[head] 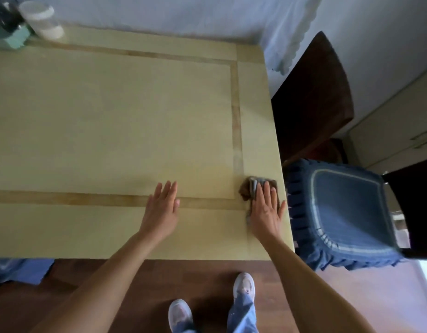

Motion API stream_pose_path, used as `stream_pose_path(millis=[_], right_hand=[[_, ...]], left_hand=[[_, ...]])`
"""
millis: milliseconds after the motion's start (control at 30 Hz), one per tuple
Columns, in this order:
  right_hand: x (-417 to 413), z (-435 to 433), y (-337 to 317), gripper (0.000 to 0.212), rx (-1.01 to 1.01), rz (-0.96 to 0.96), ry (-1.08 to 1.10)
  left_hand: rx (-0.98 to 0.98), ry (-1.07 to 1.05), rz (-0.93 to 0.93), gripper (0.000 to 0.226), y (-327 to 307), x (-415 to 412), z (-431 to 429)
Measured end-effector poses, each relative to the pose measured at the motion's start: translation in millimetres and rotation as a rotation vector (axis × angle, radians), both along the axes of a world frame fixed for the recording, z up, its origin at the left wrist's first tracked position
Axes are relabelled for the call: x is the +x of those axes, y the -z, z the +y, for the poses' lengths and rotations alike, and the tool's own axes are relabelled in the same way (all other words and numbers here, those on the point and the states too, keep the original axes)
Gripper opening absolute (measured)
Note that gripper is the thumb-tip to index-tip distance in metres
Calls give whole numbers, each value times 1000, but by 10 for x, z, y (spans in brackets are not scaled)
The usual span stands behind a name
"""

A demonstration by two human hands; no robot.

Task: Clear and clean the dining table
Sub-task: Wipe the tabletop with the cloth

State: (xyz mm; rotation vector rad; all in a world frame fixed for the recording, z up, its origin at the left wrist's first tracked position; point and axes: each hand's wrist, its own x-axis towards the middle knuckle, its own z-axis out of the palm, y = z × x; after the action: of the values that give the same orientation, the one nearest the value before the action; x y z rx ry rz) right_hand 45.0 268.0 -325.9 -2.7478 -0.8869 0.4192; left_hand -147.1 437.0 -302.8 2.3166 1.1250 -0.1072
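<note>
- A crumpled cloth [257, 188] is being pressed flat onto the dining table [111, 116] near its right edge by the right hand [265, 210], fingers straight.
- The left hand [162, 207] is being rested open on the tabletop, nothing held.

Table [111, 116] ahead. Cloth [249, 188] on it at 4 o'clock edge, under right hand [265, 210]. Left hand [162, 210] flat on table, left of cloth. 1 jar [42, 19] at 10 o'clock corner. Chair [342, 212] just beside the 4 o'clock edge.

Cloth [249, 188] half under right hand [265, 212] (blurred)
</note>
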Motion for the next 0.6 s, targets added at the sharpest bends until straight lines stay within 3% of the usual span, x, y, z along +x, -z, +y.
stream_pose_path(millis=[233,433,533,600], right_hand=[[-238,-724,10,58,-32,-13,66],[-361,-939,-53,75,-69,40,-30],[-316,-902,-136,62,-101,95,-91],[-242,-817,-168,64,-119,119,-141]], left_hand=[[-55,73,40,54,-6,177,-466],[-50,22,82,54,-138,181,-763],[-57,-35,88,54,-215,268,-941],[-44,-81,89,54,-263,384,-1089]])
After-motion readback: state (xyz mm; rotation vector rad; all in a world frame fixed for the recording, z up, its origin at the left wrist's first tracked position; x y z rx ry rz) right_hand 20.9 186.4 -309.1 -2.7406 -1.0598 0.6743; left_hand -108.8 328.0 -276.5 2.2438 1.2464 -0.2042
